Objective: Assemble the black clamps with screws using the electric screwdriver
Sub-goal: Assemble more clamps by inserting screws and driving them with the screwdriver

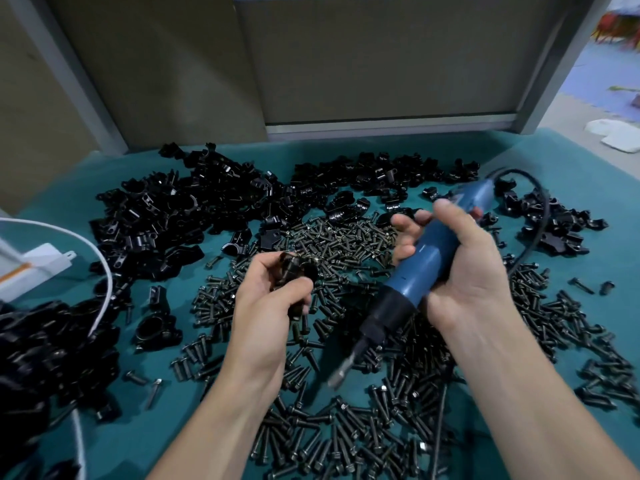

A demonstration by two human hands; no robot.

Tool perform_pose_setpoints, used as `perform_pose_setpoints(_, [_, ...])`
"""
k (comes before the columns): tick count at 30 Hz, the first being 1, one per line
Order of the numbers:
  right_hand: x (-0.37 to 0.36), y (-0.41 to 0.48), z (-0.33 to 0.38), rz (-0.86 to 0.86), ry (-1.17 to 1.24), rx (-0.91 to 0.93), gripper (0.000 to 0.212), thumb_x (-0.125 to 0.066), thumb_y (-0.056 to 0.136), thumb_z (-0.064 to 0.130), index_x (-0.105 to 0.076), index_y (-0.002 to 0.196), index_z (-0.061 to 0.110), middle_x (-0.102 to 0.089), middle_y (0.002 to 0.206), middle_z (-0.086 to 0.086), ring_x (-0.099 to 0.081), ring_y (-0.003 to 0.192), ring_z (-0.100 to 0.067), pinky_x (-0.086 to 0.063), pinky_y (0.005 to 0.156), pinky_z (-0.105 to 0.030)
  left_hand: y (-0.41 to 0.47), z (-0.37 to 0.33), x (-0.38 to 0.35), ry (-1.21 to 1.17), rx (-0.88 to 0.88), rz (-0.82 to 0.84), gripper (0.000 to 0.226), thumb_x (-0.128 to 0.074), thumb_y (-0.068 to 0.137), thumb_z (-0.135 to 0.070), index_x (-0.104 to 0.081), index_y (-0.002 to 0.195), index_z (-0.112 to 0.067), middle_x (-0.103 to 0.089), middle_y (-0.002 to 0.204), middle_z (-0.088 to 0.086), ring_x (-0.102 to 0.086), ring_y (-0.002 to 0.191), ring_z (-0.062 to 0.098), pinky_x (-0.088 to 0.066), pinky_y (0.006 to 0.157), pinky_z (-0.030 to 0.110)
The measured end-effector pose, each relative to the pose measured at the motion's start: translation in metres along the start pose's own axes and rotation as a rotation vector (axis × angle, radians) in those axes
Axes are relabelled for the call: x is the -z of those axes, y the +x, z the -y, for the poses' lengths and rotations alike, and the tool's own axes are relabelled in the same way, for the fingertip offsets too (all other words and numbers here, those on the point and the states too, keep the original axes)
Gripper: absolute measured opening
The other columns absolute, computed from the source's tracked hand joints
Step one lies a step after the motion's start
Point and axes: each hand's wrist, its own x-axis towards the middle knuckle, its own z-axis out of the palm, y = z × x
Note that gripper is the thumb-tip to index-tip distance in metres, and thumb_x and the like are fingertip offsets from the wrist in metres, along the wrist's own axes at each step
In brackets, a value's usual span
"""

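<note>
Our left hand [273, 303] curls its fingers round a black clamp [294, 271]; our right hand [460, 261] grips the blue electric screwdriver [426, 258] above the screws [346, 237] on the bench [561, 161].

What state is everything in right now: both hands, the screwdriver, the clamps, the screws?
Held clamp, off the table, partly hidden by fingers.
Screwdriver, lifted, bit pointing down-left, away from held clamp.
Left hand, gripping held clamp.
Right hand, wrapped round screwdriver.
Loose clamps, heaped at back and left.
Screws, lying loose in a wide spread.
</note>
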Motion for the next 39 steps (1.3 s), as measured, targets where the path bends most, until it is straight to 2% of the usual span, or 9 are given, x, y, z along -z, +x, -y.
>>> perform_pose_setpoints(2, [-0.006, 0.001, 0.006, -0.008, -0.058, 0.086, 0.03, -0.066, 0.072, -0.002, -0.051, 0.096, 0.008, -0.067, 0.091, -0.017, -0.055, 0.057, -0.017, -0.05, 0.05, -0.025, 0.002, -0.003, 0.003, -0.092, 0.072, 0.036, 0.029, -0.063, 0.095, 0.0, -0.076, 0.089, -0.026, -0.07, 0.084, -0.005, -0.063, 0.075, 0.011, -0.056, 0.072, 0.03])
perform_pose_setpoints(7, [-0.025, 0.005, 0.022, 0.061, -0.22, 0.26, 0.024, -0.058, 0.076, -0.009, -0.051, 0.09, 0.01, -0.07, 0.088, -0.014, -0.056, 0.06, -0.019, -0.051, 0.055, -0.029, 0.005, -0.006, 0.008, -0.354, 0.233, 0.055, 0.029, -0.056, 0.098, -0.014, -0.064, 0.121, 0.001, -0.072, 0.104, 0.019, -0.067, 0.068, 0.016, -0.057, 0.057, 0.027])
perform_pose_setpoints(15, [-0.046, -0.013, 0.012, 0.337, -0.669, 0.503, 0.026, -0.064, 0.068, -0.007, -0.061, 0.082, 0.015, -0.073, 0.095, -0.019, -0.061, 0.062, -0.031, -0.056, 0.061, -0.044, 0.005, -0.001, 0.011, -0.011, 0.138, 0.057, 0.023, -0.048, 0.109, -0.028, -0.062, 0.105, -0.01, -0.066, 0.076, 0.005, -0.045, 0.051, 0.012, -0.031, 0.044, 0.02])
perform_pose_setpoints(20, [-0.036, -0.026, 0.006, 0.298, -0.875, 0.492, 0.041, -0.078, 0.071, 0.01, -0.062, 0.107, 0.022, -0.076, 0.103, -0.012, -0.075, 0.091, -0.035, -0.062, 0.083, -0.054, 0.009, 0.004, 0.009, 0.137, 0.018, -0.07, 0.015, -0.061, 0.103, -0.037, -0.067, 0.094, -0.029, -0.066, 0.076, -0.014, -0.057, 0.058, -0.001, -0.042, 0.051, 0.015])
perform_pose_setpoints(25, [-0.026, -0.021, -0.009, 0.043, -0.59, 0.402, 0.03, -0.071, 0.073, -0.002, -0.056, 0.095, 0.01, -0.068, 0.074, -0.018, -0.064, 0.055, -0.028, -0.056, 0.056, -0.036, 0.005, 0.006, 0.009, 0.285, -0.085, -0.098, 0.053, -0.06, 0.071, -0.067, -0.071, 0.119, -0.046, -0.078, 0.097, -0.007, -0.072, 0.093, 0.008, -0.055, 0.091, 0.046])
perform_pose_setpoints(28, [-0.014, -0.01, -0.018, -0.089, -0.205, 0.253, 0.027, -0.06, 0.077, -0.01, -0.05, 0.094, 0.009, -0.059, 0.066, -0.012, -0.052, 0.049, -0.022, -0.05, 0.054, -0.033, 0.002, 0.002, 0.016, 0.503, -0.233, -0.106, 0.032, -0.061, 0.075, -0.056, -0.065, 0.076, -0.024, -0.068, 0.068, -0.007, -0.062, 0.062, 0.013, -0.053, 0.072, 0.045])
perform_pose_setpoints(31, [-0.002, 0.0, -0.02, -0.19, 0.075, 0.168, 0.02, -0.055, 0.084, -0.004, -0.047, 0.095, 0.012, -0.055, 0.064, -0.007, -0.048, 0.048, -0.017, -0.049, 0.054, -0.03, 0.004, 0.005, 0.021, 0.61, -0.265, -0.025, 0.05, -0.057, 0.08, -0.061, -0.066, 0.075, -0.013, -0.069, 0.07, 0.009, -0.064, 0.069, 0.033, -0.053, 0.072, 0.053])
perform_pose_setpoints(34, [0.01, 0.008, -0.014, -0.192, 0.194, 0.176, 0.019, -0.053, 0.086, -0.002, -0.045, 0.095, 0.013, -0.053, 0.064, -0.005, -0.048, 0.05, -0.016, -0.049, 0.056, -0.029, 0.006, 0.007, 0.017, 0.722, -0.246, 0.027, 0.064, -0.05, 0.079, -0.078, -0.071, 0.076, -0.018, -0.071, 0.072, 0.009, -0.066, 0.072, 0.034, -0.055, 0.074, 0.052])
perform_pose_setpoints(39, [0.019, 0.015, -0.006, -0.175, 0.269, 0.187, 0.013, -0.051, 0.087, 0.0, -0.047, 0.088, 0.012, -0.053, 0.066, -0.004, -0.047, 0.05, -0.016, -0.047, 0.058, -0.027, 0.014, 0.015, 0.021, 0.564, -0.176, 0.061, 0.092, -0.056, 0.073, -0.091, -0.07, 0.084, 0.0, -0.07, 0.087, 0.027, -0.069, 0.081, 0.04, -0.059, 0.089, 0.058])
